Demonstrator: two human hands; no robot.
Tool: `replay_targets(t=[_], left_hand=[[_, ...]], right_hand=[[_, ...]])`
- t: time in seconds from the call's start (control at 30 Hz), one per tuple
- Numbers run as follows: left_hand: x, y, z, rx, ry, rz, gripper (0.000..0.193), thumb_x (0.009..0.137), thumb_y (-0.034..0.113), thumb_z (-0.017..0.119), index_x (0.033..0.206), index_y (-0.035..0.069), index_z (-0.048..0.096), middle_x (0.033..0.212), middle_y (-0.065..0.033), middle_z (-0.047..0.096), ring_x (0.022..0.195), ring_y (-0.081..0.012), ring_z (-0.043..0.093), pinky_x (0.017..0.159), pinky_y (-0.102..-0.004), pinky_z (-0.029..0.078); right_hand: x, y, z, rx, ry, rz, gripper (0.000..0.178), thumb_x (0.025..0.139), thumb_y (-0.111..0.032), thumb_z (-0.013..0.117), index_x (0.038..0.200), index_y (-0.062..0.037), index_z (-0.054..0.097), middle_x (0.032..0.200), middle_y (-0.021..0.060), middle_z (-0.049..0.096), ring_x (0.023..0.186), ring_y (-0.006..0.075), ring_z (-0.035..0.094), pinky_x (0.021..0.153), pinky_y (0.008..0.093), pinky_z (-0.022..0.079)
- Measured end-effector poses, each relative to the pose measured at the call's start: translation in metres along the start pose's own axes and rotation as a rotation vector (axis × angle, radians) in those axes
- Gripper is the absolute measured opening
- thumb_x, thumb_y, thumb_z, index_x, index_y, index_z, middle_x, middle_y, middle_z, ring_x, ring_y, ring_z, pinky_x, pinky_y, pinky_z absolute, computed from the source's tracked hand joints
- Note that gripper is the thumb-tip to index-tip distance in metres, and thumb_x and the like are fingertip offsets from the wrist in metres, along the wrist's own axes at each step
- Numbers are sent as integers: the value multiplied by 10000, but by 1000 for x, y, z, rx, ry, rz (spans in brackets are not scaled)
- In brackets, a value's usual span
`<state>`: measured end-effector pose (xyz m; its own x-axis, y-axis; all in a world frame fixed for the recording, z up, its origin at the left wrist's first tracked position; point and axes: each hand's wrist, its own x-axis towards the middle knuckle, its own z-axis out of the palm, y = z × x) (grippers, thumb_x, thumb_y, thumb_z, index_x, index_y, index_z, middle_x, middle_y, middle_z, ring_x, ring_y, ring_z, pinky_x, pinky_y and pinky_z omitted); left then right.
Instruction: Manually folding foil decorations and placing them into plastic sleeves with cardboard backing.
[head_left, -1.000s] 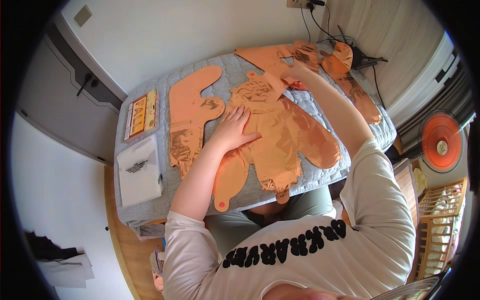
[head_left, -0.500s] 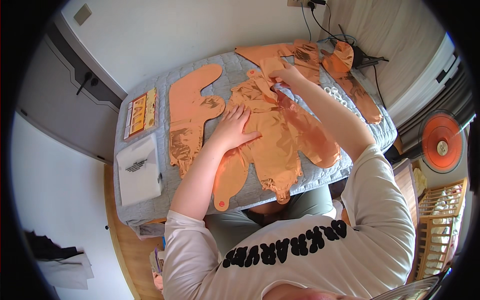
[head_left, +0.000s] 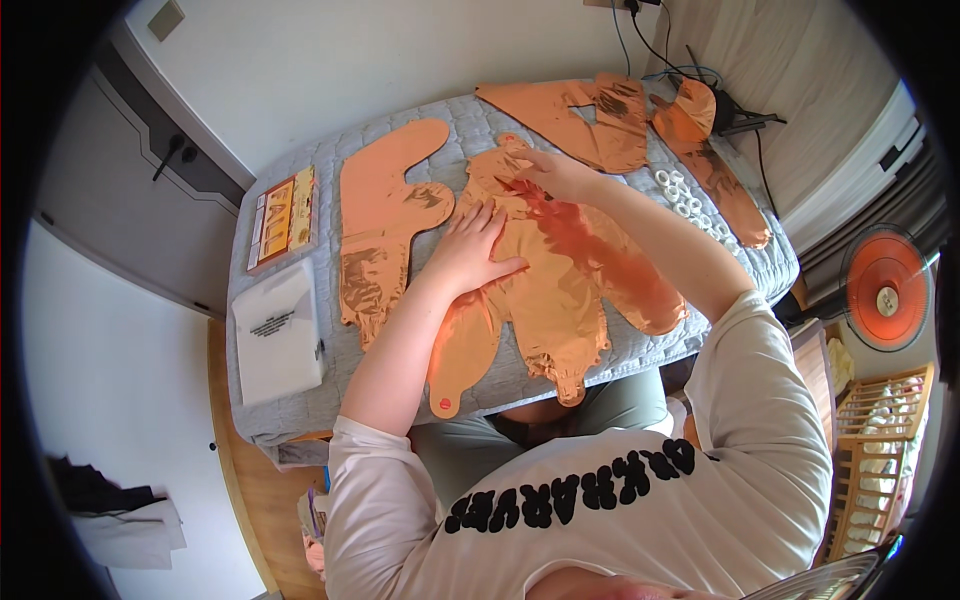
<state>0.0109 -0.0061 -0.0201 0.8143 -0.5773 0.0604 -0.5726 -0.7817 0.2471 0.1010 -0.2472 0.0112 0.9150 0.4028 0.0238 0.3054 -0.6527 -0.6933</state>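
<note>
A large, flat copper-orange foil balloon (head_left: 550, 290) with several lobes lies on the quilted bed, its lower tip hanging at the near edge. My left hand (head_left: 468, 248) rests flat on its left part, fingers spread and thumb stretched to the right. My right hand (head_left: 555, 176) lies over the balloon's upper part, fingers stretched to the left next to the top lobe. Creased, reddish-shining foil shows below that hand. Part of the balloon is hidden under both hands and the right forearm.
Another flat foil balloon (head_left: 375, 205) lies at left, with more foil pieces (head_left: 570, 120) (head_left: 715, 170) at the back and right. White rings (head_left: 690, 205) sit at right. A colourful box (head_left: 283, 220) and a white package (head_left: 280, 335) lie at left; an orange fan (head_left: 887, 295) stands at right.
My right hand has moved left and slightly down. The foil flap it held up now lies down on the balloon, uncovering the foil piece behind. My left hand has stayed put.
</note>
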Motion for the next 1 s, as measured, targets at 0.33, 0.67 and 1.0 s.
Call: replay_targets(t=[0.33,0.67,1.0], left_hand=[[-2,-5,5,-9,17,9,1027,864,708,620,1568,19,332,1653,-233,248,1548,-351,218,1251,-483,194],[0,-7,8,3,45,23,1049,856,738,608,1558,4,347,1647,-242,256,1542,-361,231,1250,-486,194],[-1,-5,8,-10,51,11,1032,845,704,633,1552,4,360,1643,-243,266,1539,-363,240,1248,-482,199]], right_hand=[[-148,1,-46,-532,-4,430,579,892,-464,707,1231,-11,583,1111,255,694,1024,428,672,849,471,529],[-205,-11,-72,512,-77,436,263,954,-247,671,1105,-35,709,1009,8,680,931,73,602,854,271,483],[-158,-31,-8,151,-326,-44,481,1098,-340,434,1482,-61,511,1531,153,490,1486,268,358,1261,448,-36]])
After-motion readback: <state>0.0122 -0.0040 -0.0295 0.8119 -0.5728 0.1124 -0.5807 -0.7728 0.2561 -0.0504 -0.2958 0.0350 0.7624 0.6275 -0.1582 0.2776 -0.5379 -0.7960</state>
